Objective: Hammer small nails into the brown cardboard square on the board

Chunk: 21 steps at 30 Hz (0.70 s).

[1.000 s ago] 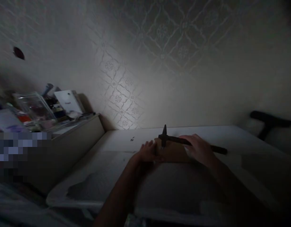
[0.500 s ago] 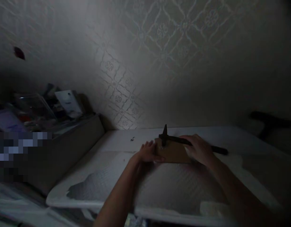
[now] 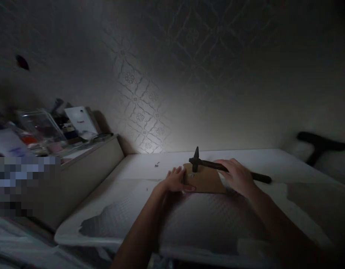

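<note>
My right hand is closed around the dark handle of a hammer. Its head hovers over the upper left part of a thin brown board, with the pointed end up; whether it touches the board I cannot tell. My left hand grips the board's left edge, thumb lying on top. Several small light marks or bits, too small to name, show on the board just below the hammer head. The board lies on a white table.
Small dark bits lie on the table left of the board. At left, a cabinet carries a white box, a clear plastic case and clutter. A dark T-shaped object stands at right. A patterned wall rises behind.
The hammer and both hands stay almost in the same place. Light has shifted: the upper wall is darker, while the lower wall and the cabinet top look brighter.
</note>
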Each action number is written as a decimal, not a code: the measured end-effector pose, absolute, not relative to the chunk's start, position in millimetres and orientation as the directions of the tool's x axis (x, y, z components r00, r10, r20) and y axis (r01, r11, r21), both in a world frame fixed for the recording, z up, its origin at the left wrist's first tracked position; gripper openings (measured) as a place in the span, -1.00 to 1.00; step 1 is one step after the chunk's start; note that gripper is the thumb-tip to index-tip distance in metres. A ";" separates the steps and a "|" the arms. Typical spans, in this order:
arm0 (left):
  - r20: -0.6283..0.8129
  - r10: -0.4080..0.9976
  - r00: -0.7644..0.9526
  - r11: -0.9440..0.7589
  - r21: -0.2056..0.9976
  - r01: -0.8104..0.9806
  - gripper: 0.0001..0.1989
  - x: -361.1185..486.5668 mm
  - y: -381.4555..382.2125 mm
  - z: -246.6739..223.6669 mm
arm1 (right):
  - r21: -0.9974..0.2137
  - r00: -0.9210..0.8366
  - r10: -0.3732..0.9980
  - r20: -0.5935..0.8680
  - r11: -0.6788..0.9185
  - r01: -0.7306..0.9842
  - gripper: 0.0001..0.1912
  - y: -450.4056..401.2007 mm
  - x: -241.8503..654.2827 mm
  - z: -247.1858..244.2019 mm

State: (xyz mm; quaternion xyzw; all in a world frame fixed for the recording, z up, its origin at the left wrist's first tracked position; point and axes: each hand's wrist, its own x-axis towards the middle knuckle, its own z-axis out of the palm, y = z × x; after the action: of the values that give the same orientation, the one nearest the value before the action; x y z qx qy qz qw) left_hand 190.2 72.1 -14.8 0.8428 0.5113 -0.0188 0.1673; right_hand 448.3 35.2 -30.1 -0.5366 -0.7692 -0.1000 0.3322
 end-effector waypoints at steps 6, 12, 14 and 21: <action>-0.197 0.858 0.474 -0.422 0.257 0.870 0.06 191.0 71.4 -13.9 | -0.225 -0.214 0.772 0.598 0.419 0.880 -0.63 34.7 446.7 -28.7; -0.214 0.854 0.474 -0.419 0.256 0.871 0.09 190.7 73.6 -14.8 | -0.212 -0.221 0.777 0.590 0.413 0.886 -0.61 34.0 446.9 -27.8; -0.215 0.854 0.474 -0.420 0.254 0.871 0.09 190.6 73.9 -15.1 | -0.207 -0.213 0.772 0.599 0.406 0.890 -0.61 35.4 449.0 -28.8; -0.209 0.853 0.478 -0.421 0.266 0.867 0.11 190.6 72.3 -15.2 | -0.258 -0.123 0.794 0.595 0.334 0.907 -0.65 43.0 461.4 -34.6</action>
State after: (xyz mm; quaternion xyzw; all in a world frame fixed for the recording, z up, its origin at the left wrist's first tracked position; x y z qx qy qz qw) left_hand 190.6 72.3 -15.2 0.8426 0.5105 -0.0209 0.1702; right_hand 461.4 43.0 -34.6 -0.5710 -0.7448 -0.0839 0.3351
